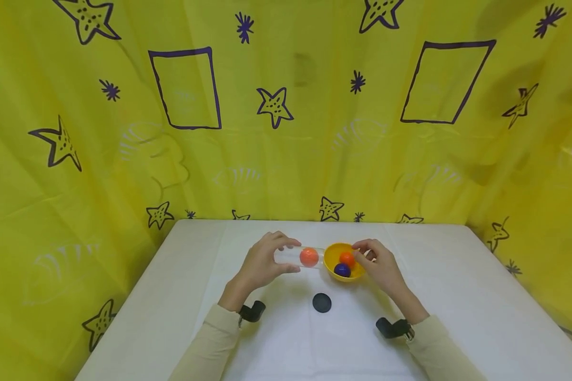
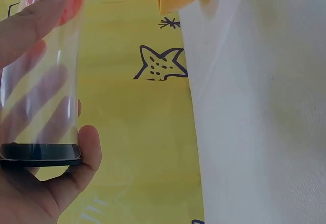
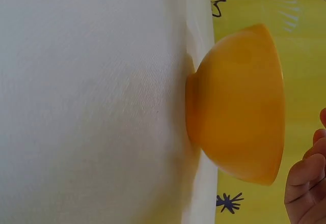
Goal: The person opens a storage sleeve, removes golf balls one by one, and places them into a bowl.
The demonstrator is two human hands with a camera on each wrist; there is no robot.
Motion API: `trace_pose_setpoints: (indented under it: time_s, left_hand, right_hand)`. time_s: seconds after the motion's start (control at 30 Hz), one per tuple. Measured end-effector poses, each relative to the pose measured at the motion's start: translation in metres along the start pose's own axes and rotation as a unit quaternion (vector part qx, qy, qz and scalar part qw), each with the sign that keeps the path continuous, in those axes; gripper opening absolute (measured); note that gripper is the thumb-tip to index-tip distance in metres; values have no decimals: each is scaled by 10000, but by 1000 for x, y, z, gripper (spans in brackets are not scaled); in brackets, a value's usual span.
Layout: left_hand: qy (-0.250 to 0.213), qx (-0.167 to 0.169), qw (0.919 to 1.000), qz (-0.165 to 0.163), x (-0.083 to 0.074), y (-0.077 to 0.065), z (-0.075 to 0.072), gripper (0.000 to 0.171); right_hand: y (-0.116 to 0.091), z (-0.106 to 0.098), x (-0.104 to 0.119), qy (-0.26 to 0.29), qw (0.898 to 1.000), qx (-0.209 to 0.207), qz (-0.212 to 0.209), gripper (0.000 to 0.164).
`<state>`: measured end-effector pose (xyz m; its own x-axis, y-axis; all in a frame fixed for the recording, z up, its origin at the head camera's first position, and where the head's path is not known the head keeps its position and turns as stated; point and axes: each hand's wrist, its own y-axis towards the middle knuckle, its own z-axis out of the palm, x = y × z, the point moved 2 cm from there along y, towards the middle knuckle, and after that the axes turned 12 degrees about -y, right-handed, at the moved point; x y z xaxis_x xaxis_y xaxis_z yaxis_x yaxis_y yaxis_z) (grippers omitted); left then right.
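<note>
My left hand (image 1: pixel 265 259) grips a clear plastic tube (image 1: pixel 288 255), thumb on one side and fingers on the other. An orange ball (image 1: pixel 309 257) sits inside the tube near its right end; a black cap (image 2: pixel 41 154) closes the end by my palm in the left wrist view. The tube lies sideways in the head view, its far end beside a yellow bowl (image 1: pixel 331 256). In the bowl are a second orange ball (image 1: pixel 347 259) and a dark blue ball (image 1: pixel 342 270). Over the bowl's right rim, my right hand (image 1: pixel 378 262) has loosely bent fingers, its fingertips overlapping that orange ball.
A black round disc (image 1: pixel 321 302) lies on the white table (image 1: pixel 195 296), in front of the bowl and between my forearms. Yellow curtains (image 1: pixel 305 159) with dark stars hang behind the table and along both sides.
</note>
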<state>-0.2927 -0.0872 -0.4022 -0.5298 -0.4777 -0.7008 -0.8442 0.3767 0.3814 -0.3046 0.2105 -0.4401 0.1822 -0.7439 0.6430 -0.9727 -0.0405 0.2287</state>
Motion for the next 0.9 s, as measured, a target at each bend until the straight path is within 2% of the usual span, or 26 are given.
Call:
trace_pose_setpoints:
  time_s: [0.27, 0.47, 0.73, 0.9]
  left_hand:
    - [226, -96, 9995, 216, 2, 0, -2, 48]
    - [194, -103, 9995, 219, 1, 0, -2, 49]
    - [216, -174, 9992, 278, -1, 0, -2, 49]
    - [200, -155, 9993, 292, -2, 0, -2, 49]
  right_hand:
    - [-5, 8, 22, 352, 9986, 254, -308, 23]
    - [-13, 19, 29, 640, 9951, 587, -473, 21]
    - [-24, 31, 37, 1468, 9784, 1275, -700, 31]
    - [-26, 33, 39, 1649, 9733, 1462, -639, 38]
